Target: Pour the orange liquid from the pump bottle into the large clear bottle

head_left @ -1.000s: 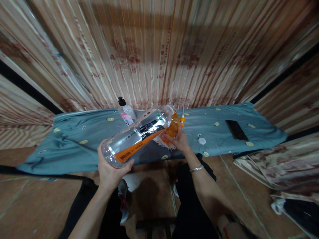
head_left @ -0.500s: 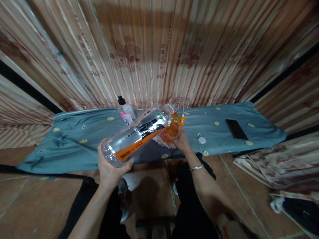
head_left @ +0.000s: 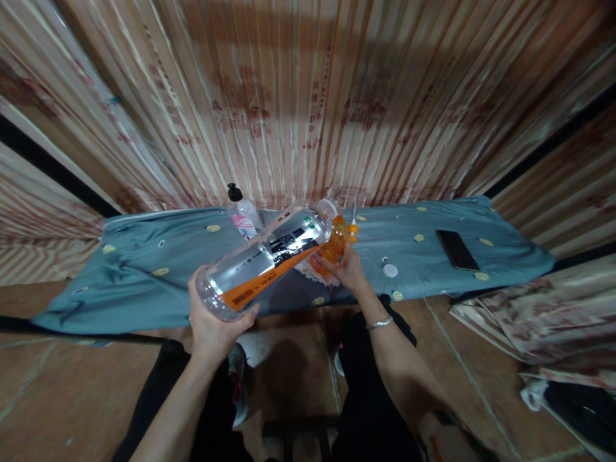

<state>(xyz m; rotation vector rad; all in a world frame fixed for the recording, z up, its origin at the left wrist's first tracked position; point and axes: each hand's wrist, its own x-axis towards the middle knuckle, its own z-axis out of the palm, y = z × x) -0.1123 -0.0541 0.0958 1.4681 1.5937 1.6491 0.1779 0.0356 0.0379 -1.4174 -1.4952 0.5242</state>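
My left hand [head_left: 216,327] is wrapped round the base of a large clear plastic bottle [head_left: 264,263] with a silver and orange label. The bottle is tilted, its neck up and to the right, over the mouth of an orange bottle [head_left: 332,247]. My right hand [head_left: 349,266] grips the orange bottle from the right side. Part of the orange bottle is hidden behind the clear one, so I cannot tell whether liquid flows. Beneath it lies a pale crumpled cloth or tissue [head_left: 315,274]. An orange pump top [head_left: 353,231] with a thin tube is just to its right.
Behind the clear bottle stands a black-topped bottle [head_left: 244,215] with pink print. A white round cap [head_left: 390,271] and a black phone [head_left: 457,250] lie on the right of the teal cloth-covered table [head_left: 139,276]. A patterned curtain [head_left: 289,96] hangs behind.
Almost nothing differs. Both hands keep their hold, and the clear bottle stays tilted over the orange one.
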